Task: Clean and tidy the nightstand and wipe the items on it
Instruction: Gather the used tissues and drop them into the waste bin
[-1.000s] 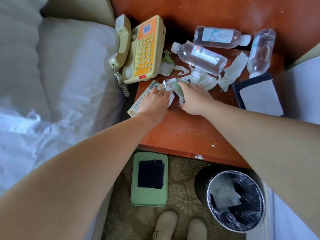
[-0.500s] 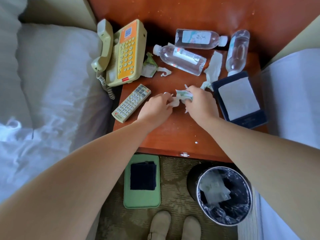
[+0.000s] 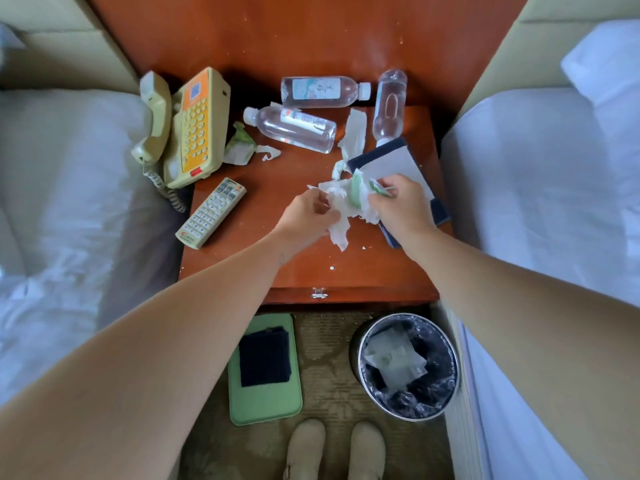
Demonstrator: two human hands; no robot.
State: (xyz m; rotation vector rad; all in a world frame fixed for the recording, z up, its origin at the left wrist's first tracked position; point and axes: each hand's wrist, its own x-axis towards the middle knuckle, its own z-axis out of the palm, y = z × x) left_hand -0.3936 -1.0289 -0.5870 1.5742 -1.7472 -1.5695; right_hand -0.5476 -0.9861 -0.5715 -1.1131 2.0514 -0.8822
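Note:
Both of my hands hold one bundle of crumpled white tissue and green wrapper scraps (image 3: 346, 202) just above the wooden nightstand (image 3: 263, 271). My left hand (image 3: 304, 216) pinches its left side; my right hand (image 3: 398, 202) grips its right side. More tissue (image 3: 355, 133) and a green-white wrapper (image 3: 240, 148) lie further back. A beige phone (image 3: 194, 129) and a remote (image 3: 211, 213) sit at the left. Three clear bottles lie at the back: (image 3: 323, 91), (image 3: 294, 128), (image 3: 389, 105).
A dark blue notepad holder (image 3: 394, 161) lies under my right hand. On the floor stand a lined bin (image 3: 408, 365) with tissue in it and a green tray (image 3: 265, 368) with a dark cloth. Beds flank both sides. Crumbs dot the nightstand top.
Both hands gathered the tissue and wrapper scraps near the bottles, then drew them toward the front right and lifted them off the wood. The view shifted so the whole nightstand shows.

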